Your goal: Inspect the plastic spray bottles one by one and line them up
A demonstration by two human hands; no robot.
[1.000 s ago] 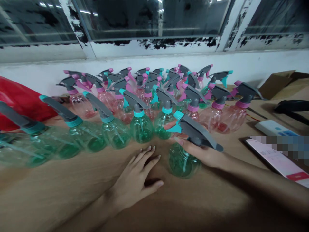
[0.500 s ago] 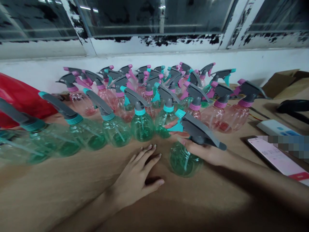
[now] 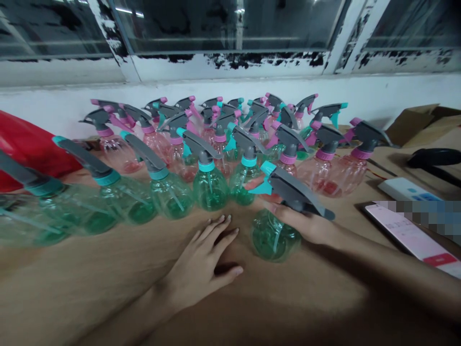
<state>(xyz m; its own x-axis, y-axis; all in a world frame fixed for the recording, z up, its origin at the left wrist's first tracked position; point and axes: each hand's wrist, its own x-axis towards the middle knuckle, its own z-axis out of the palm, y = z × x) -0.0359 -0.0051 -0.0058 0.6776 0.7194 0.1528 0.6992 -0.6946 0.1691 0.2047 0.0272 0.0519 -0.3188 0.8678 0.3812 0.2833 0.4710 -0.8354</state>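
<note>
My left hand [image 3: 196,269], lower centre, is bare, with slender fingers [image 3: 215,232] and rounded nails [image 3: 238,270]; my right hand [image 3: 302,222] and both forearms [image 3: 389,263] are bare too.

the left hand [image 3: 196,274] lies on the flat tan table [image 3: 108,288], its fingers pointing at a row of rounded green clear-plastic spray bottles [image 3: 173,197] that runs off leftward. right of those fingertips, the rounded green clear-plastic bottle with a grey-and-teal trigger top [image 3: 275,238] is in the fingers of the right hand [image 3: 306,223]. behind the row, farther from both hands' fingers, stand rounded pink clear-plastic spray bottles [image 3: 120,156], before the flat white wall [image 3: 43,108]. far left of the left fingers is a bulging red plastic bag [image 3: 32,151]. right of the right fingers lies a flat rectangular pink-screened glass phone [image 3: 406,230]; behind it, a boxy white-and-blue plastic item [image 3: 406,190].
</note>
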